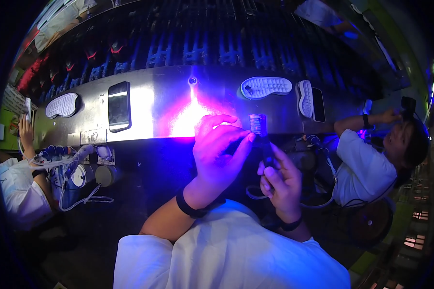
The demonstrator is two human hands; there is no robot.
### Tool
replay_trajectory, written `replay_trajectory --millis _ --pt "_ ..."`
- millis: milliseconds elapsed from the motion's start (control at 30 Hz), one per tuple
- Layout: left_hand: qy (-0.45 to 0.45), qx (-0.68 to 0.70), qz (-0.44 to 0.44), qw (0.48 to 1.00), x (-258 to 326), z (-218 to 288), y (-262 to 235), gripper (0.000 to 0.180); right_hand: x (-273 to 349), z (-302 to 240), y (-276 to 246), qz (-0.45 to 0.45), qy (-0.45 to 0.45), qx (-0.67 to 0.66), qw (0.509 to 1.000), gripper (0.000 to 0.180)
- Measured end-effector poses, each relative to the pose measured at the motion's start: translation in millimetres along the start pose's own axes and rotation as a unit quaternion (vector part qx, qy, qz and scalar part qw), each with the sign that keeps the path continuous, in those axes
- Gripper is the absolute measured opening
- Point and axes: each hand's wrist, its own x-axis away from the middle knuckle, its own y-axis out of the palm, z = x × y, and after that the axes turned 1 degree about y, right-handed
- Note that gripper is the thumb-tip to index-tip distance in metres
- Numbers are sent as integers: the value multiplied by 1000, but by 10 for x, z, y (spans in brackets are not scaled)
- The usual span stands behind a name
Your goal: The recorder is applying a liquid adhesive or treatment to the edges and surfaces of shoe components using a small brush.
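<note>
Head view. Right hand (pixel 280 180) wrapped shut around the dark barrel of a small violet-glowing torch (pixel 260 137), head up, likely so its beam falls on the long shiny metal bench (pixel 149 103). Left hand (pixel 217 149) fingers loosely curled, tips pinching the torch's clear ribbed head. White shoe sole (pixel 266 87) lies beyond the torch; black phone (pixel 119 106) well left of it.

Person, own body: white short-sleeved shirt, sleeves ending above the elbows, forearms bare. Left hand (pixel 217 151): bare, a dark band at the wrist. Right hand (pixel 278 180): bare, a similar dark wristband. No gloves.
</note>
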Motion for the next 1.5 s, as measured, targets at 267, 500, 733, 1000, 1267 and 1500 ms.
replay_trajectory --millis 267,500,733,1000,1267,1500 --pt "-9 6 -2 1000 28 -55 19 12 -15 37 -16 -13 0 -23 1000 53" --pt "11 -3 24 1000 37 -149 69 14 -42 42 -2 -12 10 -41 999 53" --pt "-24 -37 78 996 75 -340 62 15 -155 105 -48 -16 42 -109 993 54" --pt "-232 79 -106 964 -152 -520 158 13 -254 -46 -677 93 -47 -111 988 56" --pt "103 -147 -279 943 -692 -1277 981 15 -151 -387 -994 167 -105 25 980 50" --pt "-14 -175 -436 882 -1029 -1680 1416 30 -116 -148 -1122 139 -94 -7 986 51"
